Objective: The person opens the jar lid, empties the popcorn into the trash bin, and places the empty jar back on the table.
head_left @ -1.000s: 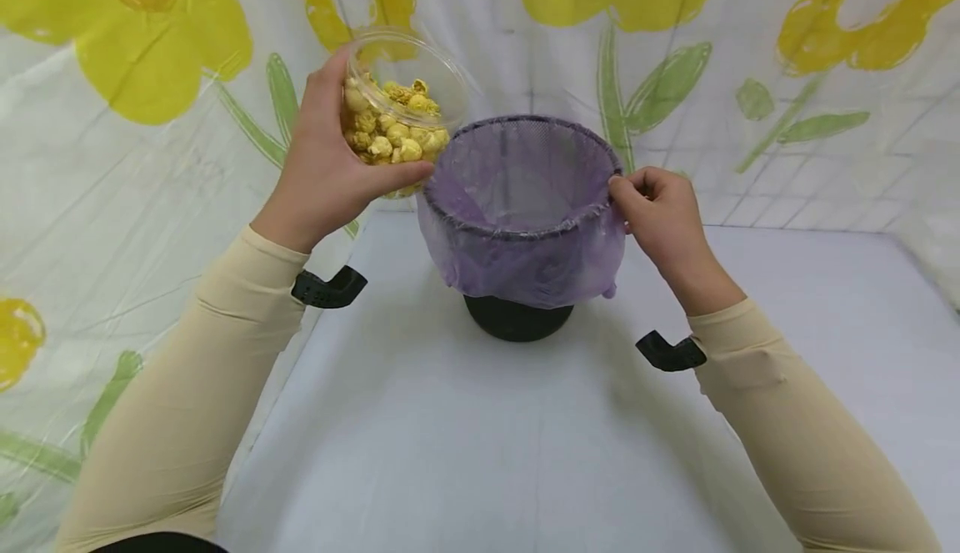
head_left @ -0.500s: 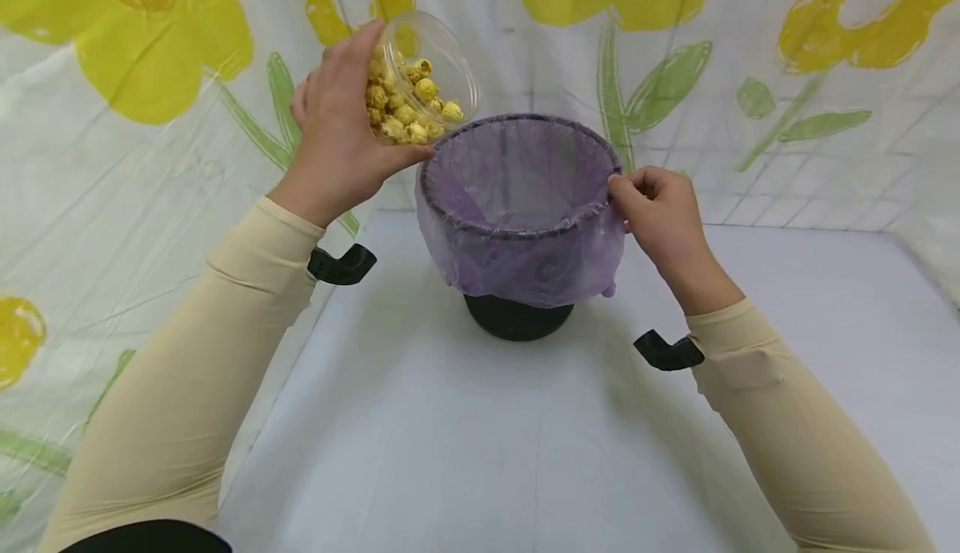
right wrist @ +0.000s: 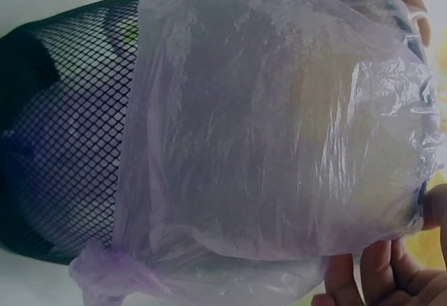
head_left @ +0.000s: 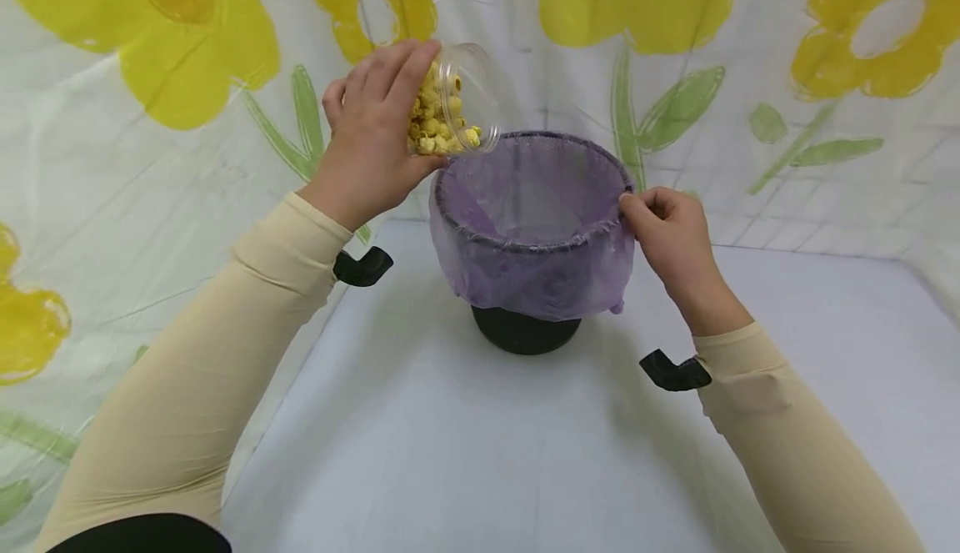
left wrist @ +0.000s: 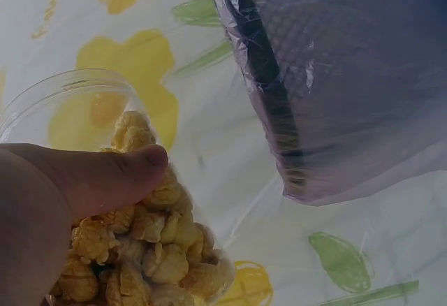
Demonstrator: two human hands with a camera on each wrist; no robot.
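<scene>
My left hand [head_left: 382, 128] grips a clear plastic tub [head_left: 474, 90] of yellow popcorn [head_left: 437, 115], thumb below and fingers over the top. The tub is tipped toward the right, its mouth at the upper left part of a bin's rim. In the left wrist view the thumb presses across the tub's wall and the popcorn [left wrist: 157, 243] fills its lower part. My right hand [head_left: 675, 240] pinches the rim of the mesh bin [head_left: 527, 332] at its right side. A purple bag [head_left: 525, 278] lines the bin and folds down over its outside.
The bin stands on a white-covered table [head_left: 480, 453]. Behind it hangs a white curtain [head_left: 510, 27] printed with yellow flowers. In the right wrist view a knotted corner [right wrist: 115, 271] of the bag hangs beside the dark mesh wall [right wrist: 77, 110].
My left hand has moved right and turned the tub further over, bringing its mouth to the bin's rim. The popcorn has slid toward the mouth. My right hand keeps its hold on the rim.
</scene>
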